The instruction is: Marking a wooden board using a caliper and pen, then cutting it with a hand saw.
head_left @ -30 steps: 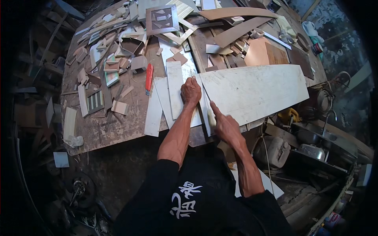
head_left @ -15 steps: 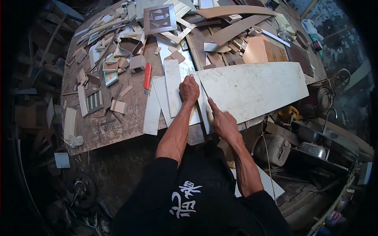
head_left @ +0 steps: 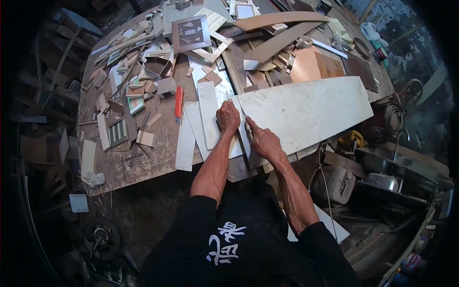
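The right hand [head_left: 264, 141] is closed, with its forefinger stretched out, on a thin dark tool [head_left: 243, 110] mostly hidden under it, near the left end of the large white board [head_left: 311, 112]; the left hand [head_left: 228, 116] is folded into a fist at that same end, its thumb pointing away from the body, though I cannot tell whether its fingers clasp an edge or only press down; the white board lies flat on the worn wooden table [head_left: 143, 165], its wider end near the hands; just left of the board, beyond the left hand, are a narrow white plank [head_left: 207, 112] and a red tool [head_left: 179, 102]; farther left of it, wood scraps [head_left: 146, 138] lie scattered; beyond its far edge are a copper-coloured panel [head_left: 303, 64], a curved brown piece [head_left: 282, 20] and, to the far left, a square frame [head_left: 191, 33]; below its near edge, to the right, stand a plastic jug [head_left: 338, 184] and a metal sink [head_left: 404, 162].
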`<state>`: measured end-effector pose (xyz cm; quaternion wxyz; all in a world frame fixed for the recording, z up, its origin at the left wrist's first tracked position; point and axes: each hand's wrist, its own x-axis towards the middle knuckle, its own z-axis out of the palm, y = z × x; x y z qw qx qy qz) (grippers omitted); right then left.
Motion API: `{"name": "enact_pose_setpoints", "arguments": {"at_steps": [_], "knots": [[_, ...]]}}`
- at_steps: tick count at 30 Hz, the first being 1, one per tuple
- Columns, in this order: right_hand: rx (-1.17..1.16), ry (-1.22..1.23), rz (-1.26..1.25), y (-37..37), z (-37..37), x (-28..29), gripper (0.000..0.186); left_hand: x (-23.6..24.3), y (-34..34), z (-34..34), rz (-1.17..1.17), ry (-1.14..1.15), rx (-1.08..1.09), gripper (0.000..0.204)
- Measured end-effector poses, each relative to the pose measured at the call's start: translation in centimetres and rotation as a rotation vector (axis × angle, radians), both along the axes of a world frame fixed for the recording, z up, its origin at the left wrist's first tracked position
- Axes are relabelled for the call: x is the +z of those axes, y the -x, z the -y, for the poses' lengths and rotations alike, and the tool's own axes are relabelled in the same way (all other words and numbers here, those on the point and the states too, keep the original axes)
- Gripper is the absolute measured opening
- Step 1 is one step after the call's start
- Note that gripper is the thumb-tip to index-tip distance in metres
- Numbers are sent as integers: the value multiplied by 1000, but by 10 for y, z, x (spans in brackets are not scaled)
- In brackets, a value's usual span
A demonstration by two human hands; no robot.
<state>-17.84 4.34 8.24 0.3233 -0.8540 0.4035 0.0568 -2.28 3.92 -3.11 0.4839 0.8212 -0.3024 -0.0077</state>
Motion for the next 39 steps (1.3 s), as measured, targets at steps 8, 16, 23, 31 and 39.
{"name": "enact_pose_setpoints", "arguments": {"at_steps": [8,16,23,31,39], "knots": [[30,-14,-25,12,-12,9,62,2,5,-11,-4,19,27,36],[53,-17,-80,29,-29,15,60,-3,2,-18,-6,-26,50,32],[25,10,-40,7,-5,-4,62,-5,8,-10,3,-6,28,34],[5,-24,-116,6,-8,8,62,0,7,-5,48,-11,26,33],[17,-8,-130,24,-24,11,58,5,8,-13,-53,-10,43,36]]}}
